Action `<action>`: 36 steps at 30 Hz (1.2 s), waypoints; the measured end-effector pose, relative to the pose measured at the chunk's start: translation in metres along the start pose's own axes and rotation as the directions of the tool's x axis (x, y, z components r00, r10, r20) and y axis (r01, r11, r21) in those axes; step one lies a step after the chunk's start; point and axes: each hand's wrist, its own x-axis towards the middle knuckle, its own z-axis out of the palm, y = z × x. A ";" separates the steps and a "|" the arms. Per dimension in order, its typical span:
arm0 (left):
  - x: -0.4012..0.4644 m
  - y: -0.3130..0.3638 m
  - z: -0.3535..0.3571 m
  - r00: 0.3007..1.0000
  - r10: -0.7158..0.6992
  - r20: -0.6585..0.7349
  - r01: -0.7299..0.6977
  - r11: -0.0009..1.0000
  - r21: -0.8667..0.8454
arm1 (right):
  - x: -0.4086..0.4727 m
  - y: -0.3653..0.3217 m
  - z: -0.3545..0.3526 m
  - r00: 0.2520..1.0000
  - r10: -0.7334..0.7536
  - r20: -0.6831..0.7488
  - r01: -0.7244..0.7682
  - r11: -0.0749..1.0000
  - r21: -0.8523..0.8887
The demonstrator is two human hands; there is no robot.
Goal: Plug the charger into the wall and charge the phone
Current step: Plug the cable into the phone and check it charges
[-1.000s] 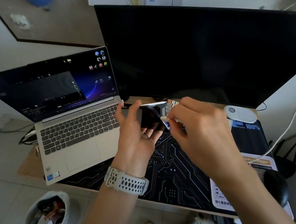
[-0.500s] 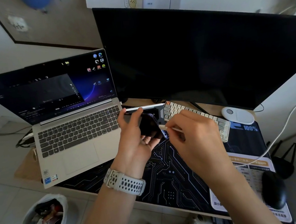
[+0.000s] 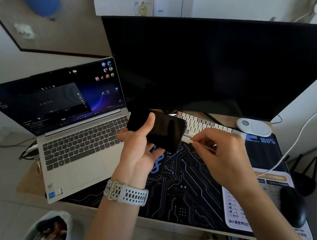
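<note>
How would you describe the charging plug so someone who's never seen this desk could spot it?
Start at the big dark monitor, then drop to the phone held in the left hand. The charging plug is the small white tip at the phone's lower right edge, pinched by the right hand, trailing a white cable.

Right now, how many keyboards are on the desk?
2: the grey built-in keyboard of the open silver laptop at left, and a white mechanical keyboard under the black monitor, partly hidden behind the black phone.
</note>
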 end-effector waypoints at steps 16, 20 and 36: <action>0.003 -0.009 0.022 0.970 0.106 0.218 -0.119 0.992 0.044 | -0.026 0.029 0.031 0.942 0.271 0.198 -0.331 0.843 0.424; -0.002 -0.008 0.029 0.968 0.131 0.212 -0.151 0.985 0.078 | -0.020 0.035 0.033 0.919 0.302 0.255 -0.391 0.788 0.475; -0.003 -0.006 0.028 0.943 0.081 0.324 -0.131 0.982 0.135 | 0.009 0.037 0.007 0.858 0.242 0.454 -0.502 0.201 0.841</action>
